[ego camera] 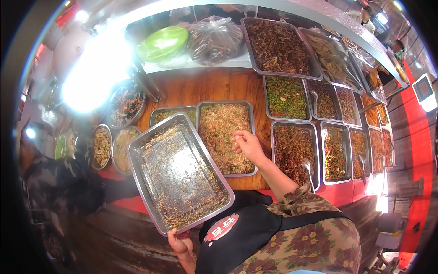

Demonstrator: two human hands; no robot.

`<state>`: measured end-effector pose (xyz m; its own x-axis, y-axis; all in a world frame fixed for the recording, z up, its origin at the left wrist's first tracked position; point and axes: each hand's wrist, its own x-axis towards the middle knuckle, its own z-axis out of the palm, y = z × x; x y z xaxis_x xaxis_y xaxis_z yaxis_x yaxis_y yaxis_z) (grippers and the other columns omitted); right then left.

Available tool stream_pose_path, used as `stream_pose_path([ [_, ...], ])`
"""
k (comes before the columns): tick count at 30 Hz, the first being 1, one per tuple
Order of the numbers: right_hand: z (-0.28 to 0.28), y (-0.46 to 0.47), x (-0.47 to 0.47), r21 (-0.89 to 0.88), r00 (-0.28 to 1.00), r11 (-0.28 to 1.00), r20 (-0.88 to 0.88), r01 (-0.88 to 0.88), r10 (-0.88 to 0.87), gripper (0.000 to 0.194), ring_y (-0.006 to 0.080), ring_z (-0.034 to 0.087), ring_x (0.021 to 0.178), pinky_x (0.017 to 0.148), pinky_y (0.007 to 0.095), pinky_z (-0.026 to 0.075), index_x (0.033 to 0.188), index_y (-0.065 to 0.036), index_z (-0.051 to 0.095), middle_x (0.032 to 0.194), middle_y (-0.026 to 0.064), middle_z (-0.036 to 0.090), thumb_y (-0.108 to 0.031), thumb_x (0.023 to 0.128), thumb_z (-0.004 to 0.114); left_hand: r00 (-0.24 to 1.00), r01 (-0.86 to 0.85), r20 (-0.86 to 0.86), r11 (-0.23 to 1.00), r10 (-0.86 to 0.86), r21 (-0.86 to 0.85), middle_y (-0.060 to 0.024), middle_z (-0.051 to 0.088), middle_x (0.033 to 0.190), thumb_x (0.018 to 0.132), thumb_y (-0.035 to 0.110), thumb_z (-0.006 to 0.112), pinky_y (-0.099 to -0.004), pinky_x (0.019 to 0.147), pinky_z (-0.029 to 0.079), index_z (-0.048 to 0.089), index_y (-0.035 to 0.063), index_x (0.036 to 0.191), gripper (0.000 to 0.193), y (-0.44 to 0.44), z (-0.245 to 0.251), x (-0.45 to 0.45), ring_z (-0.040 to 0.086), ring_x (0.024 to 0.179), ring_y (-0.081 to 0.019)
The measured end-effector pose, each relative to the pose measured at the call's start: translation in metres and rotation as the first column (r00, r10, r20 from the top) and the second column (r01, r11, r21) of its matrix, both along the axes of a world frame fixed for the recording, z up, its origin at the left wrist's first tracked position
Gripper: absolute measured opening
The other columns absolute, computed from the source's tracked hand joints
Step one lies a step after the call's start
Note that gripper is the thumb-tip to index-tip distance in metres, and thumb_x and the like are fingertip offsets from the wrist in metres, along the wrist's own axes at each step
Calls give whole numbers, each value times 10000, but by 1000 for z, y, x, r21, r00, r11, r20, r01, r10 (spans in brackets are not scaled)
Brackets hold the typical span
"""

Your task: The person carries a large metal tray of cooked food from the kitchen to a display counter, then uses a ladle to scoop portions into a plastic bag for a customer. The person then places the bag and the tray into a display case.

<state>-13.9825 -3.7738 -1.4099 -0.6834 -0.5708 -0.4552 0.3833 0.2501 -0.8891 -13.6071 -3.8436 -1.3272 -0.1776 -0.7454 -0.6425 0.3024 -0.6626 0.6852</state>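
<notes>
My left hand (181,241) grips the lower corner of a rectangular metal tray (178,171), thumb over its rim. Brown seed-like crumbs cling to the tray's floor and sides, and it is tilted. My right hand (247,144), fingers loosely curled, hovers over a metal tray of chopped food (222,137) topped with pale crumbs. Nothing shows between its fingers. The held tray partly covers another metal tray of green chopped food (174,114) behind it.
Trays of green chopped food (286,97) and dark red food (294,154) stand to the right. A clear plastic bag (215,41) and green plates (164,42) lie on the back shelf. At left are bowls (126,104) and a person's dark sleeve (65,185).
</notes>
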Motion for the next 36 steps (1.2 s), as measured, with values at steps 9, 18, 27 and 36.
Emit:
stream_pose_path([
  [9,2,-2,-4,29,997,997,-23,-74,75,307,159,623,725,598,266,516,1194,45,472,1025,123,607,-138,949,448,1000,21,-13,1000,-21,15,-107,607,1054,768,239,494,-345,668,483,477,32,1218,495,5,5,-3,607,845,-244],
  [18,2,-5,-16,-44,997,997,-31,-66,65,300,160,630,709,591,265,514,1173,47,484,991,135,612,-124,926,472,992,73,-105,997,-75,-22,-103,587,1123,783,210,515,-379,820,499,473,41,1224,474,8,9,-12,594,977,-256],
  [27,4,5,-27,-58,997,995,-25,-76,74,298,149,622,720,598,260,511,1189,31,476,1023,117,601,-148,953,446,993,65,-91,997,-68,-34,-124,558,1169,805,206,473,-384,820,507,420,22,1278,511,15,9,-22,586,992,-260],
  [36,9,15,-35,-53,999,998,-21,-27,25,296,155,623,704,593,266,504,1186,30,478,993,125,603,-128,936,468,996,77,-46,996,-79,-54,-96,588,1093,809,216,486,-334,745,493,475,43,1209,436,15,9,-32,593,915,-232],
])
